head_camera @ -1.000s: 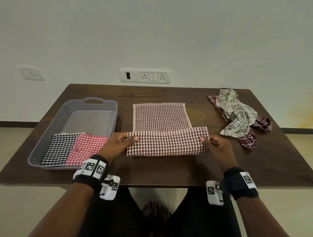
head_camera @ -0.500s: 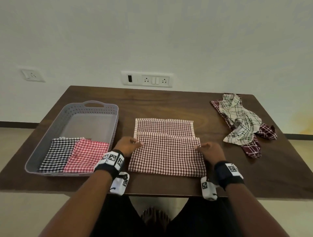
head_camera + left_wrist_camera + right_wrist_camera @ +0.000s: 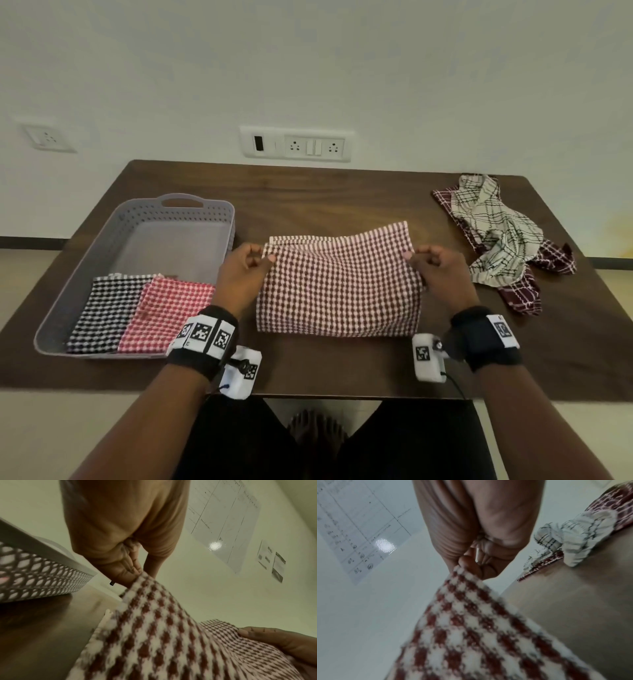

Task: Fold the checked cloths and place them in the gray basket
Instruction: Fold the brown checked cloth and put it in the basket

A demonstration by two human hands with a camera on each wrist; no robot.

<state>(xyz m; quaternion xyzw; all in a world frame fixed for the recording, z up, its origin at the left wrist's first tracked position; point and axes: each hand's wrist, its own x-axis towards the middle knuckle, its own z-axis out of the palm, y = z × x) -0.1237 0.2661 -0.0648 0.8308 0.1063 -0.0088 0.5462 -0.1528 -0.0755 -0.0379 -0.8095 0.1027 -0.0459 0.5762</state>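
Note:
A maroon-and-white checked cloth [image 3: 339,284] lies doubled over at the middle of the brown table [image 3: 342,192]. My left hand [image 3: 246,270] pinches its top layer at the far left corner, shown close in the left wrist view as cloth [image 3: 154,635] held by the left hand [image 3: 130,573]. My right hand [image 3: 435,270] pinches the far right corner, lifted slightly; the right wrist view shows the right hand [image 3: 471,563] gripping the cloth [image 3: 471,635]. The gray basket [image 3: 137,219] at the left holds a folded black checked cloth [image 3: 102,315] and a folded red checked cloth [image 3: 164,315].
A crumpled heap of a cream plaid cloth [image 3: 493,229] over a dark red plaid cloth [image 3: 524,294] lies at the table's far right. Wall sockets [image 3: 296,145] sit behind the table. The basket's far half is bare.
Both hands have carried the cloth's near edge away from me over the far half, so the cloth now lies doubled. The right corner rides slightly higher than the left.

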